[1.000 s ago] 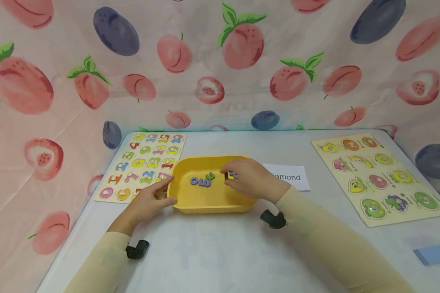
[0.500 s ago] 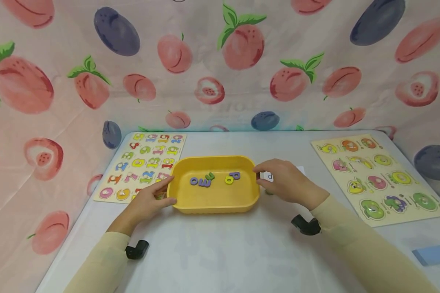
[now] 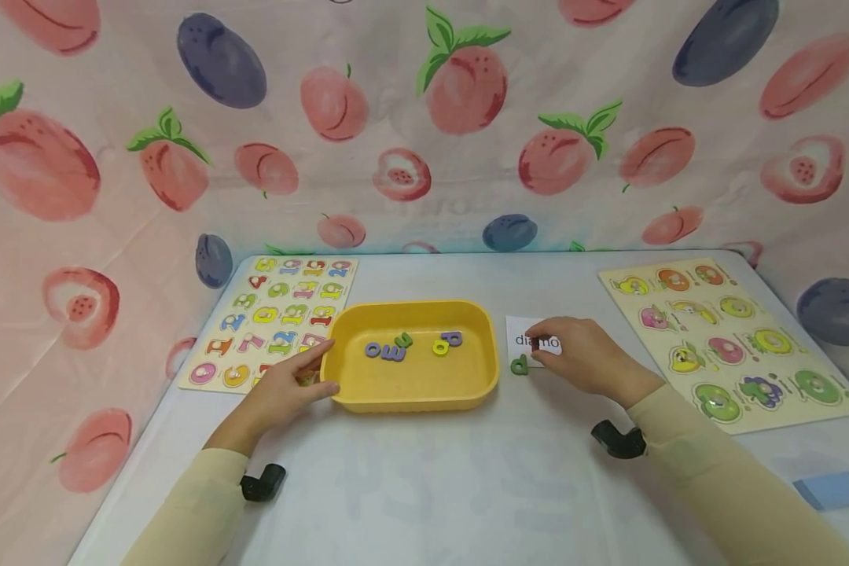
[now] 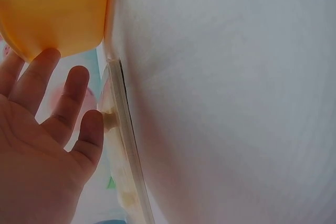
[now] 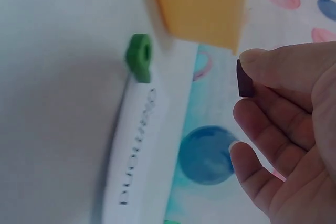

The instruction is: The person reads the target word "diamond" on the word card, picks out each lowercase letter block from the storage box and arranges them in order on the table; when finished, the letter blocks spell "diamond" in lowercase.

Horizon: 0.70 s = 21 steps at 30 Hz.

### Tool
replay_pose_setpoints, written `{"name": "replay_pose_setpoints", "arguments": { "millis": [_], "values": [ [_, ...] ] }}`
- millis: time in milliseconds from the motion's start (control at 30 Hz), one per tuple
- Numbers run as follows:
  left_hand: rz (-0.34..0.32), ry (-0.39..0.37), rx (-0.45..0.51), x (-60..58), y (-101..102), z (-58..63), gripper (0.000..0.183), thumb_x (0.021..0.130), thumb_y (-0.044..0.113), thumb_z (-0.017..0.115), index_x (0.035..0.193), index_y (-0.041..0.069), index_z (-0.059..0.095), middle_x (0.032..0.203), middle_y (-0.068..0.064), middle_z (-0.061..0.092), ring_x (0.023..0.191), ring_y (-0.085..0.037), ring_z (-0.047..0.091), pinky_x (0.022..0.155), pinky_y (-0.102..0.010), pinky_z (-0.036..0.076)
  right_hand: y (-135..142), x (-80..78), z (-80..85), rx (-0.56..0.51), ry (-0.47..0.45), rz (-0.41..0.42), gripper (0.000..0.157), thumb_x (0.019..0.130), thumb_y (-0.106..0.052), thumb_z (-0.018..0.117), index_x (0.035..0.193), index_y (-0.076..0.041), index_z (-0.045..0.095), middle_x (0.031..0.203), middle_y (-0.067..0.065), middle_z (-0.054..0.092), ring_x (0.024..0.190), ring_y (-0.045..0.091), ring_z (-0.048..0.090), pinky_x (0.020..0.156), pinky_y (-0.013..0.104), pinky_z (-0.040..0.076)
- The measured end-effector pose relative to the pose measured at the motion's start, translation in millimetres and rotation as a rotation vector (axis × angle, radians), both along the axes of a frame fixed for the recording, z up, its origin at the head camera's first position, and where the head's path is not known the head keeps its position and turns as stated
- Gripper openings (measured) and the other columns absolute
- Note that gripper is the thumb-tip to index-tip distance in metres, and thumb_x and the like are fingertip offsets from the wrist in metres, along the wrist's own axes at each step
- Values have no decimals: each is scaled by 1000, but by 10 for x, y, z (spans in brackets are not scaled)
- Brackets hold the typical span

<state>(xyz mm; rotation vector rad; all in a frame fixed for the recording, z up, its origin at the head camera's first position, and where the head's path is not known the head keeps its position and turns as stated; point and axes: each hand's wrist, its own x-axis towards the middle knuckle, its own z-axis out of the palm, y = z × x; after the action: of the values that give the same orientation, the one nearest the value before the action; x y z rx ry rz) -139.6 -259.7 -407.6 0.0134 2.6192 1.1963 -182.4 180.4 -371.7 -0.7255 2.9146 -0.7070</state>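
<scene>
My left hand (image 3: 286, 395) rests at the left end of a yellow tray (image 3: 413, 398), fingertips touching its side and thumb by the near corner. Its fingers look fairly straight in the left wrist view. Between thumb and forefinger, my right hand (image 3: 583, 355) pinches a small dark piece (image 5: 244, 80), seen edge-on, over a white word card (image 3: 516, 326). The hand covers the end of the printed word. A green letter d (image 3: 519, 365) lies at the card's near left corner. In the tray lie a purple o (image 3: 373, 350) and several other purple, green and yellow letters.
A number puzzle board (image 3: 265, 314) lies behind and left of the tray, partly hidden by the left hand. On the right is a fruit puzzle board (image 3: 732, 377). A blue block (image 3: 832, 490) sits near the right edge of the table.
My right hand has moved out of the tray to the right, carrying the small dark piece over the card. The green d has come into sight. The left hand stays at the tray.
</scene>
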Motion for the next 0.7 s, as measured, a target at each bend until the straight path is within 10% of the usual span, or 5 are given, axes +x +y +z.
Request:
{"name": "replay_pose_setpoints", "arguments": {
  "millis": [700],
  "values": [
    [1,2,18,-1,-9,-24,82,87,43,78,156,26,38,150,-13,48,141,-37,37,113,-61,28,28,-147,-374,14,-131,-31,28,93,-7,64,120,1,68,114,14,70,109,34,62,100,52,48]
  ]
}}
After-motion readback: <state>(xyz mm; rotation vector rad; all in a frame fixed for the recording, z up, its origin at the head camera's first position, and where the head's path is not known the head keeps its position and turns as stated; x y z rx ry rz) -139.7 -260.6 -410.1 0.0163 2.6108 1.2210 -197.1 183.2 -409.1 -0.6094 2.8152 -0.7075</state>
